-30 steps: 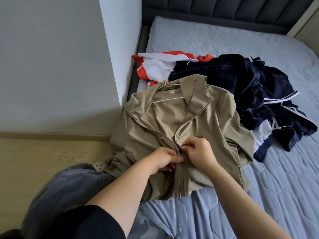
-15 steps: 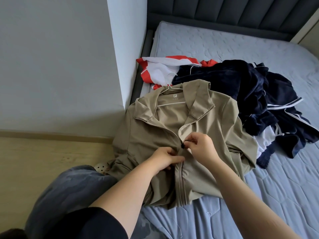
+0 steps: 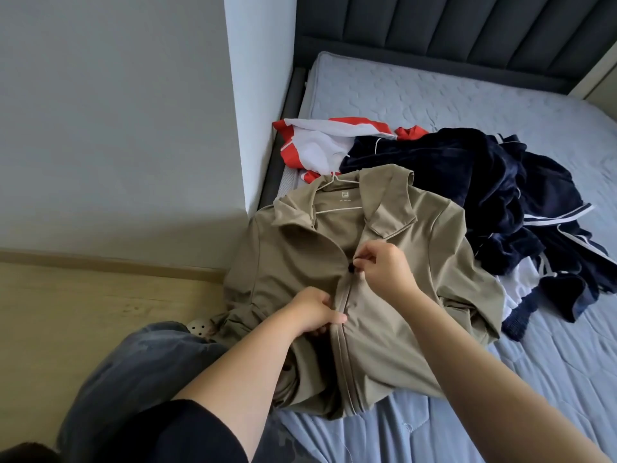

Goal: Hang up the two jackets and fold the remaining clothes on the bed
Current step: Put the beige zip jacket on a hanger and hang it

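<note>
right hand (image 3: 387, 272) pinches zipper pull (image 3: 351, 268) | left hand (image 3: 315, 310) grips tan jacket (image 3: 417, 262) | navy clothes (image 3: 484, 192) beside

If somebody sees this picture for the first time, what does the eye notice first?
First, the tan jacket spread at the bed's near edge. The right hand pinches its zipper pull and the left hand grips the front below. Behind lies a navy and red-white clothes pile.
</note>
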